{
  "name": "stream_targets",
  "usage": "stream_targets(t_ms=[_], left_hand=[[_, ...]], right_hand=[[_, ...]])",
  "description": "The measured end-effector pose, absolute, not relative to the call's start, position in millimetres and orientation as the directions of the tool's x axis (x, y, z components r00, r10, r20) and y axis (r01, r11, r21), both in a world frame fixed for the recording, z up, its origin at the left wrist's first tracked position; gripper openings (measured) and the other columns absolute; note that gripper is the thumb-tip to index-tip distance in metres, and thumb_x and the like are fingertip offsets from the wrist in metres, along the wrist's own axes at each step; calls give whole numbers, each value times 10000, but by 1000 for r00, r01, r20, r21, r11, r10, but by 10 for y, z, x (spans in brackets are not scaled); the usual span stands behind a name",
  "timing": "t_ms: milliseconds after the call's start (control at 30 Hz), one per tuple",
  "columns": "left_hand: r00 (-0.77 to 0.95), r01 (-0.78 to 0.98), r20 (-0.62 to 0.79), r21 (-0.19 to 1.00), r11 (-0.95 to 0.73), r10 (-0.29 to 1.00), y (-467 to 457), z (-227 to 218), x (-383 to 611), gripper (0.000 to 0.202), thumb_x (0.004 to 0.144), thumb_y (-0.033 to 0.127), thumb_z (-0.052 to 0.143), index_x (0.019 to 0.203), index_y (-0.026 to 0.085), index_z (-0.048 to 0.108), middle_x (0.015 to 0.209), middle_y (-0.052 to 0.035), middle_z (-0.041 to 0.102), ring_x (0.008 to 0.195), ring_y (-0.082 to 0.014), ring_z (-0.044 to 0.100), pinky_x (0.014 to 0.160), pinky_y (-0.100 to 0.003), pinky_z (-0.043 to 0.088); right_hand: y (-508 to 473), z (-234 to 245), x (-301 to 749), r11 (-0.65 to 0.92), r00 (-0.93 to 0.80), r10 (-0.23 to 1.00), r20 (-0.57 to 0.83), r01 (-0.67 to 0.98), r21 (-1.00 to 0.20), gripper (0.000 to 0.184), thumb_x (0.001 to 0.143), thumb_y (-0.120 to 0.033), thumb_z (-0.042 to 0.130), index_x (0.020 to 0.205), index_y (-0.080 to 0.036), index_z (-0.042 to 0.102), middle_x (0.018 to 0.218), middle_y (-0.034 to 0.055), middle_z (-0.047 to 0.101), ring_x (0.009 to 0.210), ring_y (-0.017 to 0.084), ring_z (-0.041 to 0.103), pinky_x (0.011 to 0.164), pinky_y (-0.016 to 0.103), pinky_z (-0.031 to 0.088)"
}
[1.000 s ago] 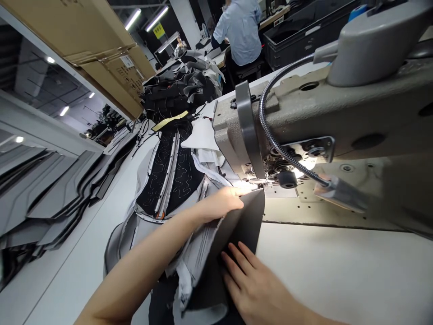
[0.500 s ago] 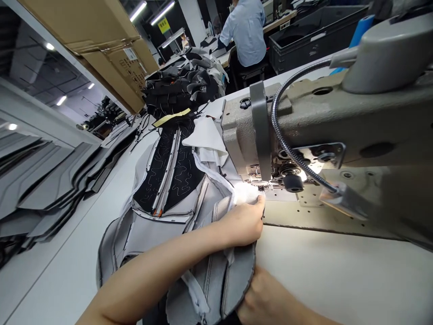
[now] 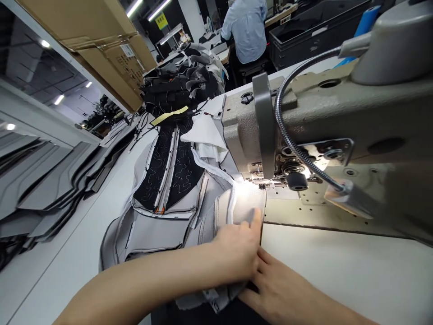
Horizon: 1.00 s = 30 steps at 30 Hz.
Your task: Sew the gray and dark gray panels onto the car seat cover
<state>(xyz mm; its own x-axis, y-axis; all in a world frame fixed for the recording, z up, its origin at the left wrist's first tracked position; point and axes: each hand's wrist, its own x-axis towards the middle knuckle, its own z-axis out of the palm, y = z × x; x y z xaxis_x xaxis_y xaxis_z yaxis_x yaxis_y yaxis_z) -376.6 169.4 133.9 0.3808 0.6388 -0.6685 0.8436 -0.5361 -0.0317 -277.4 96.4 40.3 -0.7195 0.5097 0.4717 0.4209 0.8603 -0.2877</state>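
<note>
My left hand (image 3: 238, 246) lies flat on a grey fabric panel (image 3: 162, 228), fingers pressed down just short of the sewing machine's (image 3: 321, 117) presser foot (image 3: 262, 180). The panel's right edge (image 3: 248, 205) sits lit under the needle lamp. My right hand (image 3: 282, 289) rests beside and below the left hand, fingers stretched along the panel's lower edge, thumb tucked against it. A black quilted section (image 3: 172, 169) with white stitching lies further back on the same piece.
Stacked grey cut panels (image 3: 43, 189) fill the left. A heap of dark sewn pieces (image 3: 179, 88) and cardboard boxes (image 3: 101, 40) stand behind. A person in a light blue shirt (image 3: 245, 27) sits at a far table. White tabletop (image 3: 338, 271) spreads to the right.
The folded dark flap has been turned down and flattened. My left hand slid back from the needle area and spread flat; my right hand came up beside it.
</note>
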Motion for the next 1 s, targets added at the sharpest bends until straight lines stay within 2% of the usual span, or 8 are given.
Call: stream_targets(t_ms=[67,133,200,367,500,667,900,1000], left_hand=[[353,811,-631,-163,-563,691,1660,1301,-3843,838,748,126,505,1467,72,79,932,-147,632,784,-284,647,636,-366,521],[400,786,-555,-202,-585,729,1676,1232,-3911,763,768,86,454,1462,80,135,899,-141,633,768,-281,649,627,-372,519],[449,799,-520,-130,-587,727,1720,1184,-3956,704,787,94,409,1454,95,182,900,-133,644,783,-287,651,639,-384,518],[524,843,-528,209,-495,668,1838,1230,-3993,623,830,180,350,1442,144,238,952,-111,679,857,-259,653,702,-341,509],[557,829,-540,307,-468,632,1879,1279,-3992,647,808,176,359,1444,171,245,999,-100,677,878,-240,648,722,-312,496],[524,843,-564,237,-482,638,1902,1300,-3906,670,768,166,382,1429,182,272,911,-96,689,799,-260,656,642,-314,483],[444,873,-553,90,-480,705,1969,1218,-3730,730,748,187,401,1451,144,207,872,-124,688,766,-288,657,625,-360,501],[453,876,-512,103,-471,730,1986,1164,-3733,748,742,187,407,1455,114,195,852,-132,688,768,-304,654,651,-400,512]], right_hand=[[939,430,-2817,880,-679,459,573,435,-190,240,848,-177,448,992,-168,640,975,95,676,954,257,604,942,408,430],[897,442,-2864,872,-635,446,631,467,-146,272,827,-104,421,972,-116,651,944,118,680,910,244,620,900,363,460],[852,436,-2900,864,-611,446,654,484,-137,293,806,-56,399,931,-98,661,903,116,683,860,233,631,874,349,476],[783,380,-2918,805,-535,488,689,582,-118,296,838,-114,382,936,-112,662,982,129,674,955,301,612,905,444,455],[777,362,-2923,796,-523,502,689,591,-132,298,826,-99,383,933,-124,660,986,123,677,975,291,607,903,443,457],[813,365,-2862,823,-579,452,678,565,-66,277,824,-96,400,891,-123,667,942,126,684,920,284,624,895,446,456],[971,417,-2603,855,-672,430,603,518,-31,286,863,-160,407,983,-150,667,1005,83,679,986,266,604,928,407,446],[1007,409,-2538,858,-673,421,608,512,-26,281,862,-159,413,987,-137,664,1006,87,675,991,258,600,932,391,448]])
